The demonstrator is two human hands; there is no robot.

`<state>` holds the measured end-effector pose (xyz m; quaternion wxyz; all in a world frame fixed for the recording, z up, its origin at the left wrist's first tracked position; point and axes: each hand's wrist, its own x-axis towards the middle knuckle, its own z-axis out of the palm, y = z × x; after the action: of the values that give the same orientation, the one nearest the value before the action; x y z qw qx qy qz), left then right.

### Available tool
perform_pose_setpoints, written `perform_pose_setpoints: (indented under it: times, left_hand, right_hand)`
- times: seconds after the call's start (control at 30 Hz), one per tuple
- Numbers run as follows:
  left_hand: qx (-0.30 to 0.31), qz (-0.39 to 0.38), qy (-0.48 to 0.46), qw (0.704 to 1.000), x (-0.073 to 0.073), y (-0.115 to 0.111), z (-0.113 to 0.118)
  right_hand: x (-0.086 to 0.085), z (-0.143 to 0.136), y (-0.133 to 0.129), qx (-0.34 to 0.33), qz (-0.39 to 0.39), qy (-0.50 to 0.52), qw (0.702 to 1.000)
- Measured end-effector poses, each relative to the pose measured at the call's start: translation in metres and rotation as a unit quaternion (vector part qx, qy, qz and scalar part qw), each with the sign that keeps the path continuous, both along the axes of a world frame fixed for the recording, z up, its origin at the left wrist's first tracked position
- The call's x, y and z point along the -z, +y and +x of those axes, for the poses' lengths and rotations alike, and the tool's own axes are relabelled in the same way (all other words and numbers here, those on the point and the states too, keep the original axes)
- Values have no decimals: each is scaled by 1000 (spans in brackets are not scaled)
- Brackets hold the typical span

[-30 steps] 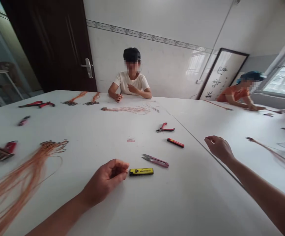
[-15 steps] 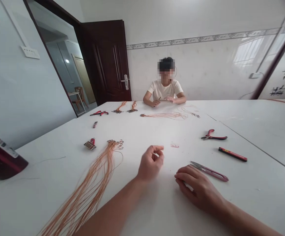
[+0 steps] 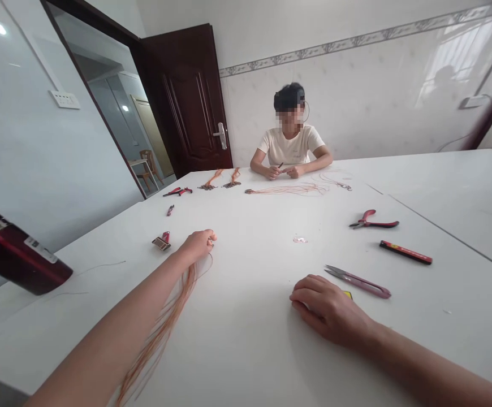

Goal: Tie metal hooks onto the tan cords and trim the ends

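My left hand [image 3: 199, 246] reaches to the top end of a bundle of thin orange lines [image 3: 189, 282]. Its fingers are curled closed over the spot where metal hooks lay, and I cannot see what is between them. My right hand [image 3: 324, 302] rests palm down on the table, fingers loosely bent and slightly apart from the thumb, with nothing visibly gripped. A small yellow thing [image 3: 348, 294] peeks out behind it. Thread snips [image 3: 358, 281] lie just beyond that hand. Farther forward is a small clear and pinkish piece [image 3: 300, 239].
Red-handled pliers [image 3: 373, 220] and a narrow red-black case [image 3: 406, 252] lie right. A dark red flask [image 3: 21, 251] and a small red tool with a comb-like head [image 3: 162, 242] are left. Across the white table [image 3: 246, 339] sits a person [image 3: 290, 147] near more line bundles [image 3: 288, 190].
My left hand has moved left and forward from mid-table onto the hook end of the bundle. My right hand stays nearly in place. The view has shifted a little.
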<state>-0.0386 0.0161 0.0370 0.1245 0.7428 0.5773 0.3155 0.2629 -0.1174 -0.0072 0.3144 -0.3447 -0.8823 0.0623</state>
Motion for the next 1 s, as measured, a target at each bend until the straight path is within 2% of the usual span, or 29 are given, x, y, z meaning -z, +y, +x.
perform_pose_setpoints:
  times: [0.1, 0.2, 0.33, 0.4, 0.47, 0.53, 0.57, 0.63, 0.73, 0.8, 0.9, 1.0]
  left_hand:
    - [-9, 17, 19, 1000, 6, 1, 8]
    - [-16, 42, 27, 999, 3, -1, 15]
    - [-8, 82, 28, 996, -18, -7, 28]
    - [7, 108, 23, 994, -29, -15, 45]
    - [35, 129, 11, 991, -34, -30, 72]
    - [82, 136, -12, 987, -30, -53, 104]
    - [129, 132, -51, 981, -24, -66, 120]
    - [191, 110, -113, 969, -10, -92, 146]
    - [218, 77, -179, 956, 9, -114, 165]
    - [224, 75, -196, 952, 18, -117, 165]
    - [226, 57, -236, 943, 25, -114, 159]
    - [209, -26, -328, 921, 28, -112, 155]
  right_hand:
    - [0, 1, 2, -4, -2, -15, 1000]
    - [0, 2, 3, -4, -5, -31, 999]
    - [1, 2, 4, 1, 4, -14, 1000]
    - [1, 2, 5, 8, 0, 30, 1000]
    - [0, 2, 6, 39, -39, 101, 993]
    - [-2, 2, 7, 87, -119, 191, 971]
    - [-4, 2, 6, 101, -165, 238, 952]
    - [-7, 3, 5, 95, -240, 328, 909]
    - [-11, 3, 3, 68, -293, 404, 864]
    - [-11, 2, 2, 83, -296, 398, 864]
    - [-10, 1, 2, 108, -276, 357, 886]
    - [-9, 1, 4, 125, -237, 305, 914]
